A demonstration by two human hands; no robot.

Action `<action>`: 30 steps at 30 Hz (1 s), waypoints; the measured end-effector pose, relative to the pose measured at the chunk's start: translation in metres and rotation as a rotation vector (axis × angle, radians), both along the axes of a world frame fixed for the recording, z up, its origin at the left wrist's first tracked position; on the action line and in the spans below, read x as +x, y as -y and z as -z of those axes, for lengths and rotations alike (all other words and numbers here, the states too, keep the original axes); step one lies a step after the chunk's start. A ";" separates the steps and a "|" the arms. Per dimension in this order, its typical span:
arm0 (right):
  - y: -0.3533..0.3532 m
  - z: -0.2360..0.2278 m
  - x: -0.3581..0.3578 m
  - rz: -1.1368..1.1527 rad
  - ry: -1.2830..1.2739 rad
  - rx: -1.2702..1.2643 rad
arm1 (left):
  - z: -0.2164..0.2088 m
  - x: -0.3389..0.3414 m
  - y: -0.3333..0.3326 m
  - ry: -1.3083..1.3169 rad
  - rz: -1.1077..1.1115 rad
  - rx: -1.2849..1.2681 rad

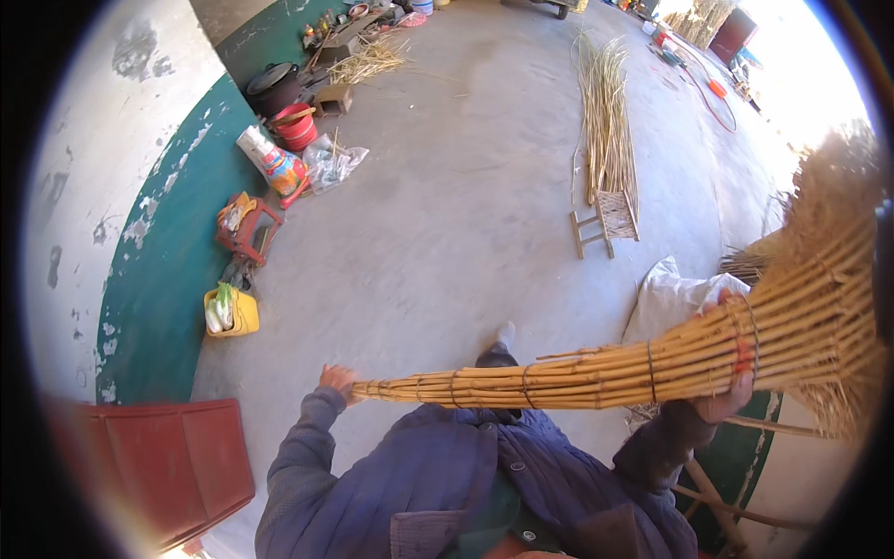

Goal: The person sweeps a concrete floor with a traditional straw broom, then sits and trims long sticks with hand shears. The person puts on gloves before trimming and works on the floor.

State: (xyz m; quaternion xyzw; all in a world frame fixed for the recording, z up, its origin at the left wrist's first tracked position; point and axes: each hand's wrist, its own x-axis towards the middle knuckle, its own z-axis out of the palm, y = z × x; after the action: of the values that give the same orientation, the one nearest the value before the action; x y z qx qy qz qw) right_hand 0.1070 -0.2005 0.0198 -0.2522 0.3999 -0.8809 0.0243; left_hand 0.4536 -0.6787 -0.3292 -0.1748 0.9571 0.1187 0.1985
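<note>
A long broom of bound yellow stalks (596, 374) lies level across the front of my body. Several dark ties circle it, and a red band sits near its wide part. My left hand (338, 380) is closed round the narrow end at the left. My right hand (726, 401) grips the thicker part from beneath, its fingertips showing above the far edge and its palm hidden by the stalks. Beyond the right hand, the bushy head (833, 214) fans out to the right rim.
A white sack (675, 293) lies just beyond my right hand. Farther off, a small stool (616, 216) stands at the end of loose stalks (605, 112). Along the left wall are a yellow basket (244, 315), a red stool (251, 238) and a red bucket (296, 128).
</note>
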 end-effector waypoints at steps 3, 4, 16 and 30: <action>0.035 0.014 -0.093 -0.208 0.067 -0.067 | 0.005 -0.008 0.040 -0.045 -0.133 -0.033; 0.045 0.019 -0.118 -0.287 0.118 -0.084 | 0.006 -0.004 0.046 -0.033 -0.152 -0.076; 0.201 0.025 -0.465 -0.341 0.084 0.052 | -0.061 -0.093 0.053 -0.079 -0.561 -0.073; 0.559 0.348 -0.488 -0.236 1.121 0.358 | -0.140 -0.176 0.226 0.153 -0.625 -0.136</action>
State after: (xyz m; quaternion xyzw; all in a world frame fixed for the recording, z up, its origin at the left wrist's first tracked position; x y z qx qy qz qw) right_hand -0.3809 -0.7598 -0.3282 0.2161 0.4376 -0.7899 0.3713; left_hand 0.2776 -0.9046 -0.1892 -0.4814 0.8451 0.0962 0.2116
